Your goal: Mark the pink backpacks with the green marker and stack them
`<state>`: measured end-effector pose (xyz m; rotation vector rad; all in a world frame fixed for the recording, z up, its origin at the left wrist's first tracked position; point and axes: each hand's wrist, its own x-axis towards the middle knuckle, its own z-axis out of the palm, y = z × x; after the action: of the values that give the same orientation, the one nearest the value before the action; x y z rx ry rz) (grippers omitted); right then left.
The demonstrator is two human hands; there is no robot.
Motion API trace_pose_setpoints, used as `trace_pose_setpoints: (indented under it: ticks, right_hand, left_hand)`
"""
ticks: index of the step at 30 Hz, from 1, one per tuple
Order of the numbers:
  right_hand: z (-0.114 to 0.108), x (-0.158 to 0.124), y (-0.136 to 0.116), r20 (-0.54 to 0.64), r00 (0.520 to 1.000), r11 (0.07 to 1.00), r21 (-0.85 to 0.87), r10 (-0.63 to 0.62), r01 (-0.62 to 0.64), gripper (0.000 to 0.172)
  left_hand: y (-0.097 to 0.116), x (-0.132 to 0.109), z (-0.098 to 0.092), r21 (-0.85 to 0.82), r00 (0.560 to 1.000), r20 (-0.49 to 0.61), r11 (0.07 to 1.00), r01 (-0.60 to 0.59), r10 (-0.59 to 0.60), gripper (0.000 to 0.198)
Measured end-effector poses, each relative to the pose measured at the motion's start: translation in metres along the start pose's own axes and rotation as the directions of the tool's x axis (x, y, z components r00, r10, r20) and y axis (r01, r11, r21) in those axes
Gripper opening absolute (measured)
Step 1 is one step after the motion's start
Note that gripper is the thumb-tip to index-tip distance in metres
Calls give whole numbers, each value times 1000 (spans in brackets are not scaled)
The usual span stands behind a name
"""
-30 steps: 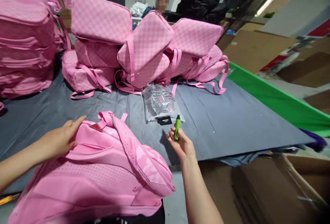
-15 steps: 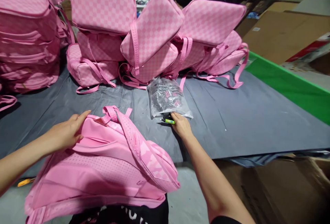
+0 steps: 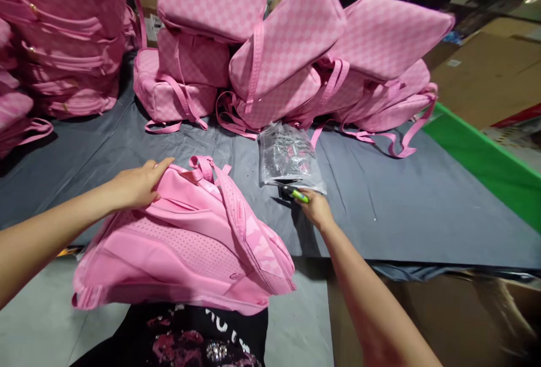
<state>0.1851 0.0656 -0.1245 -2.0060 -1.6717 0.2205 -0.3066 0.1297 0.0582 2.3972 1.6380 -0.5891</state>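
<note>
A pink backpack (image 3: 181,237) lies tilted at the table's near edge, with its padded back panel and a shoulder strap facing up. My left hand (image 3: 139,184) grips its upper left edge, thumb on the near side. Out to the right, my right hand (image 3: 315,206) is closed around a slim lime-green tool (image 3: 300,195) with a dark pointed end; its exact kind is unclear. That dark end is by the lower edge of a clear plastic bag (image 3: 291,155), which lies flat with dark and pink pieces inside.
Pink checkered backpacks (image 3: 291,45) are heaped across the back of the grey-covered table (image 3: 380,203). Another tall stack (image 3: 71,34) stands at the left. A green panel (image 3: 486,158) edges the right side, with cardboard (image 3: 499,68) behind it. Another person is partly visible behind the heap.
My right hand has lifted the green tool off the tabletop beside the plastic bag. The view has shifted left. My left hand keeps its grip on the backpack.
</note>
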Motion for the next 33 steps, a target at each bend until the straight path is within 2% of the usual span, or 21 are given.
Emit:
trace_pose_setpoints:
  ticks: [5, 10, 14, 18, 21, 25, 27, 29, 31, 33]
  right_hand:
    - [1, -13, -14, 85, 996, 997, -62, -36, 41, 20]
    - [-8, -19, -30, 151, 987, 989, -129, -50, 70, 33]
    - [-11, -18, -41, 156, 987, 983, -174, -36, 64, 17]
    - [-9, -23, -52, 36, 999, 988, -151, 9, -3, 14]
    - [-12, -26, -58, -75, 995, 995, -65, 67, -72, 13]
    - [-26, -23, -74, -243, 943, 970, 144, 227, -196, 20]
    - [-31, -21, -96, -255, 924, 937, 276, 286, -215, 29]
    - [-32, -23, -130, -184, 942, 894, 407, 280, -186, 35]
    - [-30, -28, -173, -90, 976, 839, 530, 198, -121, 35]
    - [-26, -35, -217, -31, 999, 802, 597, 33, -8, 29]
  left_hand:
    - [-5, -6, 3, 0, 1000, -25, 1000, -3, 3, 87]
    - [-9, -12, 5, -18, 998, -55, 999, -41, 40, 87]
    - [-7, -14, 2, -14, 999, -43, 1000, -19, 18, 86]
    - [-5, -14, 1, 1, 999, -36, 1000, -15, 15, 87]
    - [-7, -10, 2, 11, 999, -40, 1000, -11, 11, 88]
    - [-8, -3, 4, 7, 1000, -24, 1000, -13, 13, 88]
    - [-5, -3, 5, -3, 999, -40, 1000, 1, -2, 88]
    - [0, -6, 5, -15, 997, -72, 1000, 25, -26, 88]
    - [7, -10, 3, -11, 995, -90, 999, 33, -34, 91]
    - [12, -12, 0, 7, 996, -89, 1000, 20, -20, 99]
